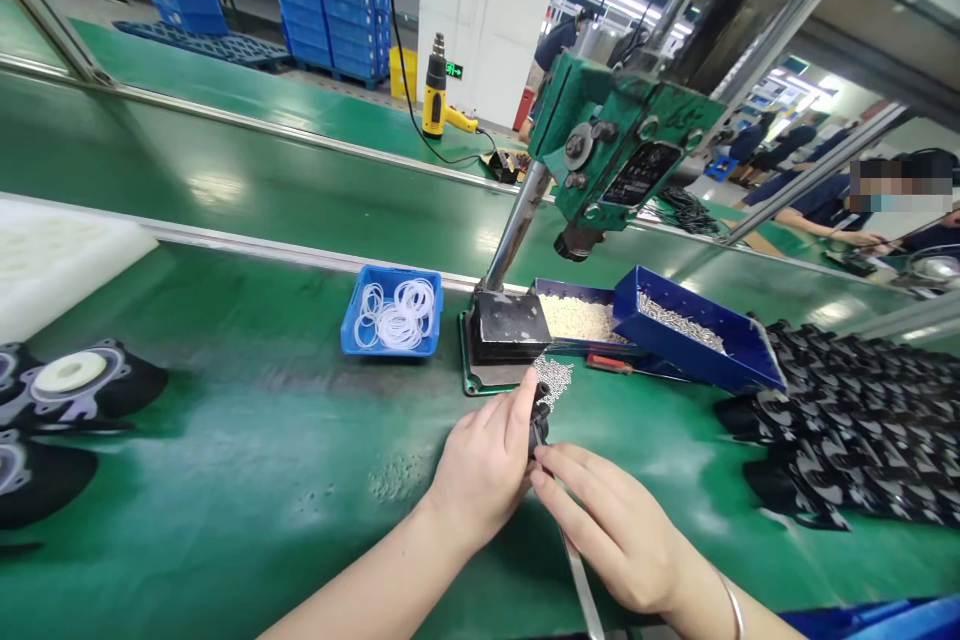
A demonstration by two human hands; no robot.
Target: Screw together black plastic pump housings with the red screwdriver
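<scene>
My left hand [484,465] is closed around a small black part [538,425], mostly covered by its fingers. Between the fingers of my right hand [619,520] is a long flat metal tool [579,582]. Its upper end meets the black part; its lower end runs down to the bottom of the view. Just beyond the fingers lies a scatter of tiny silvery pieces [556,380], against the black block [511,325] at the foot of a press. The green press head [619,145] hangs above and behind.
A blue bin [346,335] of clear rings stands left of the press. Two bins, of cream pieces [577,318] and metal pins [679,322], sit right, by a red-handled tool [609,364]. Black housings [855,420] crowd the right; more [124,385] lie left. A co-worker [832,210] sits across.
</scene>
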